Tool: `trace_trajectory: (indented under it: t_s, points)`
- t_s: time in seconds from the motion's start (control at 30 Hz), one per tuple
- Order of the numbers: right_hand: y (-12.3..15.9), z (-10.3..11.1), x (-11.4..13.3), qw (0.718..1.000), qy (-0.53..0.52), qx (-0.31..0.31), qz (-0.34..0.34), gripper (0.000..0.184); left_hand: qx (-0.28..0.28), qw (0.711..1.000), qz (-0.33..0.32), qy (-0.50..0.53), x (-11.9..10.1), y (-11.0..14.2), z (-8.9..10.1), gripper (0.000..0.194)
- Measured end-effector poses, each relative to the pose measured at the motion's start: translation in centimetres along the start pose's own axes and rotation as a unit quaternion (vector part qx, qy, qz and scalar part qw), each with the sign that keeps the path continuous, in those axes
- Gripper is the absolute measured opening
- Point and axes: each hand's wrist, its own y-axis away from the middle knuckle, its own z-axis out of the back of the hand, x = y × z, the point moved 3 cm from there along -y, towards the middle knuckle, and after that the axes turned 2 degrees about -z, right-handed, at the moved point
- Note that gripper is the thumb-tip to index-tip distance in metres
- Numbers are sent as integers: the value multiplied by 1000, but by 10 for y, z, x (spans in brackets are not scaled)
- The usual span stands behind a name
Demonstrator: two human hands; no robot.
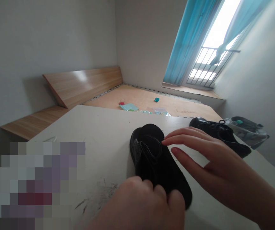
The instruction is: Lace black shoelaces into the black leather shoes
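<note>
A black shoe (pixel 152 156) lies on its side on the white table (pixel 99 134), sole turned toward the right. My left hand (pixel 144 204) is at the bottom of the view, its fingers curled over the shoe's near end, gripping it. My right hand (pixel 206 163) reaches in from the right with fingers stretched out and apart; the fingertips touch the shoe's upper edge near its opening. A second black shoe (pixel 221 134) with laces sits on the table behind my right hand, farther right.
Beyond the table is a bare wooden bed frame (pixel 80 86) with small teal and red items (pixel 130 107) on its boards. A grey bag (pixel 247 129) sits at the right. A window with blue curtains (pixel 190 41) is at the back. The lower left is blurred out.
</note>
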Motion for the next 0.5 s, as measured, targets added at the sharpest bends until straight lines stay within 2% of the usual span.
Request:
trace_trajectory:
  t_s: [0.07, 0.17, 0.23, 0.37, 0.47, 0.5]
  points:
    - [1, 6, 0, 999, -6, -40, -4, 18, 3, 997, 77, 9, 7, -2, 18, 11]
    - [1, 16, -5, 995, -7, -94, -29, 17, -45, 985, 166, 9, 26, -1, 33, 6]
    - [0, 20, -11, 993, -2, -109, -50, 16, -35, 973, 229, -8, 41, -1, 35, 8]
    - [-2, 28, -24, 986, 11, -156, -63, 17, -52, 950, 307, -17, 66, -3, 38, 23]
    - [-5, 38, -39, 973, 87, -202, -73, 20, -65, 936, 344, -22, 85, -5, 41, 29]
    - [-6, 42, -47, 968, 123, -198, -91, 21, -71, 933, 353, -23, 92, -5, 42, 30]
